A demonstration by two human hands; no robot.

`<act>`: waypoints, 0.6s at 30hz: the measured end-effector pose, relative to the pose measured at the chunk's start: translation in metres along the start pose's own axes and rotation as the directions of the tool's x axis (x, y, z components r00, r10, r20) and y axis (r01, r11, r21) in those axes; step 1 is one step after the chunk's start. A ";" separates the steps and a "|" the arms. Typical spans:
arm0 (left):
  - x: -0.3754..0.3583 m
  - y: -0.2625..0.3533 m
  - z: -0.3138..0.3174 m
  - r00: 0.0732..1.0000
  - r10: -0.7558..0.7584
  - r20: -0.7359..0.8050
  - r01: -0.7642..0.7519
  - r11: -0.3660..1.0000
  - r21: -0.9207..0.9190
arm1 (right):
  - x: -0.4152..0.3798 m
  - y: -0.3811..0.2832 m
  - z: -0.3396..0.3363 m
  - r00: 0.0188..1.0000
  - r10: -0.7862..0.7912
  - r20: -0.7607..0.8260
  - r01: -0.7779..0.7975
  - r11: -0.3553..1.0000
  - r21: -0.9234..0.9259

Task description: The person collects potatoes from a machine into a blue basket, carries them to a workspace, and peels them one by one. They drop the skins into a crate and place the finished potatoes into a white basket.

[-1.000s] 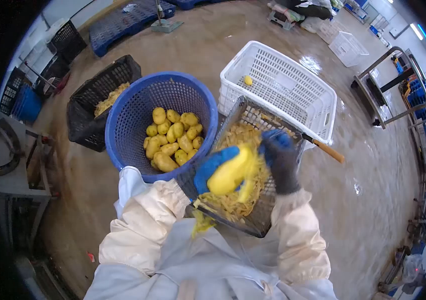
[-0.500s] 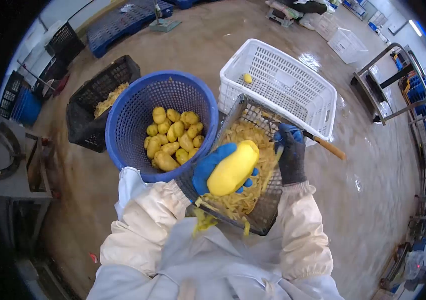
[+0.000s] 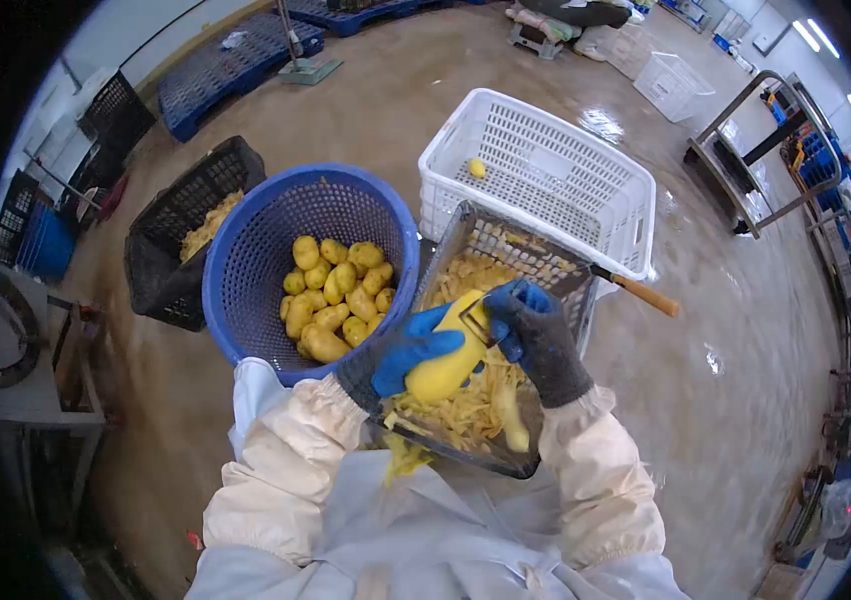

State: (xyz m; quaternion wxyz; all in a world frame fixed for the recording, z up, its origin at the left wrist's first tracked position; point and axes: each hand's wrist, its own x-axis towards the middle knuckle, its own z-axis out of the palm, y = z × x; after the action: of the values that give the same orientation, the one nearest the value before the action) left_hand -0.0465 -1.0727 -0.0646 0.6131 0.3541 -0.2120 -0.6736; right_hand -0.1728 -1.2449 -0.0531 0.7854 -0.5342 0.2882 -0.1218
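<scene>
Both hands are at work over the dark crate: the left hand (image 3: 408,357), in a blue-coated glove, is wrapped around a large potato (image 3: 438,374), and the right hand (image 3: 536,328), gloved too, is clamped on a peeler (image 3: 476,322), its metal frame right up against the yellow flesh. They're close together, and that potato sits tilted, upper end toward the right hand. Below, peelings (image 3: 466,422) heap up in the dark crate (image 3: 574,272), some spilling over its near edge. A wooden handle (image 3: 648,293) juts out across the right-hand corner. Over to the left, just beside the crate, there's the round blue basket (image 3: 236,330), with a pile of potatoes (image 3: 331,300) in the bottom. Past that, a black crate (image 3: 161,285) holds more peelings (image 3: 211,226). Up top, behind the dark crate, the white crate (image 3: 636,225) has one small yellow potato (image 3: 477,168) near its far left corner. All of it stands above a wet, shiny floor (image 3: 726,420), with a trolley (image 3: 721,185) well apart on the right.
</scene>
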 end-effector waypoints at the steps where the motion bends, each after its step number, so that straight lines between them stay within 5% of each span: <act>1: 0.000 -0.002 0.001 1.000 -0.010 0.003 0.010 1.000 0.002 | 0.000 0.001 -0.001 0.999 0.045 0.020 -0.045 0.999 0.012; 3: -0.007 0.002 0.016 0.999 0.041 0.002 -0.041 0.981 0.188 | 0.032 0.014 -0.028 0.956 -0.170 -0.238 0.210 0.965 0.154; 4: -0.008 0.006 0.019 1.000 0.009 -0.003 -0.008 0.987 0.159 | 0.025 0.015 -0.038 0.782 -0.615 -0.095 0.514 0.724 -0.460; 5: -0.005 0.008 0.015 1.000 0.010 0.006 -0.011 0.986 0.168 | 0.009 0.000 -0.022 0.774 -0.625 -0.099 0.520 0.718 -0.462; 7: 0.000 0.004 0.006 0.978 0.187 -0.091 -0.146 0.929 0.339 | -0.014 -0.015 0.016 0.994 -0.105 0.001 0.105 0.992 -0.063; 8: -0.002 0.006 0.005 0.987 0.121 -0.104 -0.075 0.929 0.362 | -0.012 -0.012 0.019 1.000 -0.023 0.016 0.025 0.995 -0.099; 11: -0.007 0.007 0.018 0.996 0.052 -0.074 -0.019 0.920 0.392 | 0.031 0.011 -0.042 0.957 -0.200 -0.208 0.234 0.960 0.153; 12: -0.006 0.005 0.016 0.990 0.132 -0.055 -0.101 0.919 0.381 | 0.019 -0.008 -0.027 0.962 -0.159 -0.221 0.195 0.969 0.152; 13: -0.003 0.007 0.012 0.988 0.144 -0.054 -0.113 0.917 0.382 | 0.006 -0.018 -0.006 0.962 -0.167 -0.214 0.201 0.969 0.145; 15: -0.001 0.013 0.007 0.980 0.197 0.008 -0.188 0.922 0.340 | -0.020 -0.016 0.026 0.995 -0.013 0.104 0.011 1.000 0.015; 17: -0.009 0.011 0.014 0.994 0.064 -0.083 -0.044 0.974 0.223 | 0.007 -0.006 -0.002 0.982 -0.088 -0.165 0.081 0.996 -0.045; 18: -0.008 0.008 0.015 0.996 0.060 -0.063 -0.039 0.958 0.283 | 0.021 0.007 -0.028 0.940 -0.290 -0.182 0.266 0.953 -0.147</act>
State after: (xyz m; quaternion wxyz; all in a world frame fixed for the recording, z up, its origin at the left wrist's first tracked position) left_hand -0.0518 -1.0686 -0.0470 0.5802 0.4560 -0.2927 -0.6081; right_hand -0.1735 -1.2742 -0.0734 0.6935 -0.6008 0.2943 -0.2674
